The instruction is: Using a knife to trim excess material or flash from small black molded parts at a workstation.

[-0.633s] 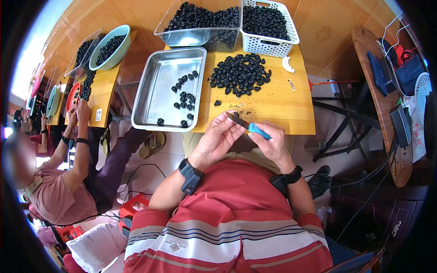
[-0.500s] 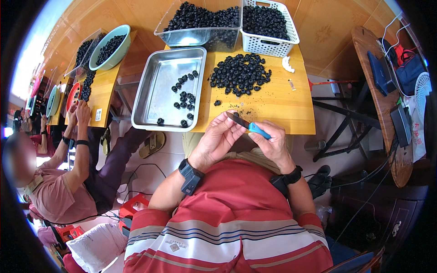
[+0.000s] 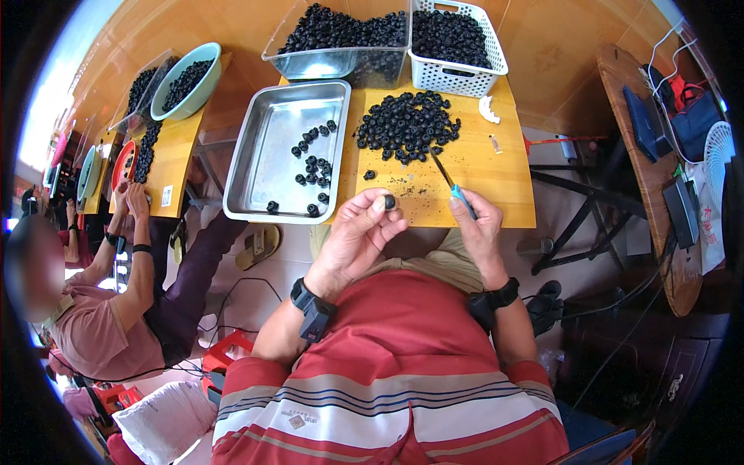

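Between the thumb and fingers of my left hand is a small round black piece, raised over the table's near edge. My right hand grips a knife by its blue handle. The narrow dark blade points away from me, its tip near the loose pile of black pieces on the yellow wooden table. One black piece lies apart, with dark crumbs around it. Left of the pile, a shallow metal tray holds several black pieces, some in short rows.
Behind the pile stand a clear plastic bin and a white perforated basket, both full of black pieces. A white scrap lies at the table's right. On the left, another person works beside a pale green basin.
My hands have moved apart. The knife has swung away from the left hand to the right and points forward, and the black piece now shows at my left fingertips.
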`<state>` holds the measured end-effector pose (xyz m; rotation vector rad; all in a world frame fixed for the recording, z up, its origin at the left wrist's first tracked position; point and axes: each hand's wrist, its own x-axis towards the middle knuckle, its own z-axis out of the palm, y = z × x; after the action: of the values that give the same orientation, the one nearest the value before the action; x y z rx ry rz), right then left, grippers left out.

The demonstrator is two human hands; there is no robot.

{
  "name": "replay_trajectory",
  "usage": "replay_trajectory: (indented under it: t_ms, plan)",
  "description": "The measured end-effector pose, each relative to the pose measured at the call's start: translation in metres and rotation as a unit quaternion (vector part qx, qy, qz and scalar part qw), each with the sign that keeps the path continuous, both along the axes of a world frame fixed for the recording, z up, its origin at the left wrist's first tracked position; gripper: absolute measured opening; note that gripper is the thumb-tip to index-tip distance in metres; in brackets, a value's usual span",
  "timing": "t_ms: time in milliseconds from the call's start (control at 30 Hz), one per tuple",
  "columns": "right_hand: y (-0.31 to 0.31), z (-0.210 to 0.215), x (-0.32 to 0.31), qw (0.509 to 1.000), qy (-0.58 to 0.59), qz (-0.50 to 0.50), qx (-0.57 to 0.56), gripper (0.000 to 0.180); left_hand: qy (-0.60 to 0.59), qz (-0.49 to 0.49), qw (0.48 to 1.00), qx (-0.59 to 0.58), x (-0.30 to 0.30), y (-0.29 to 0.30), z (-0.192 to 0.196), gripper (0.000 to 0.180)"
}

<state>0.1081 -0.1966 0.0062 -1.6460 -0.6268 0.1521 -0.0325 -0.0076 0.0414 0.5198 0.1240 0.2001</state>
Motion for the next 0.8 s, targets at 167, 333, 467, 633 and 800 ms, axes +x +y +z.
replay_trajectory:
  t_ms: [167,333,467,633,800]
  plan:
    - [0.006,-0.001,0.004,1.000,0.008,-0.002,-0.014,0.034,0.095,0.120,0.948,0.279,-0.021,0.024,0.013,0.018]
    - [0.008,-0.009,0.005,1.000,0.009,-0.002,-0.013,0.034,0.217,0.276,0.595,0.723,-0.040,0.068,0.024,0.017]
    - [0.010,-0.012,0.007,1.000,0.007,-0.004,-0.005,0.034,0.185,0.280,0.504,0.795,-0.028,0.072,0.024,0.017]
    - [0.008,-0.012,0.007,1.000,0.002,0.001,-0.018,0.034,0.117,0.178,0.405,0.889,0.010,0.055,0.019,0.013]
    - [0.007,-0.009,0.005,1.000,0.020,-0.002,-0.020,0.034,0.076,0.118,0.261,0.955,0.044,0.055,0.000,0.015]
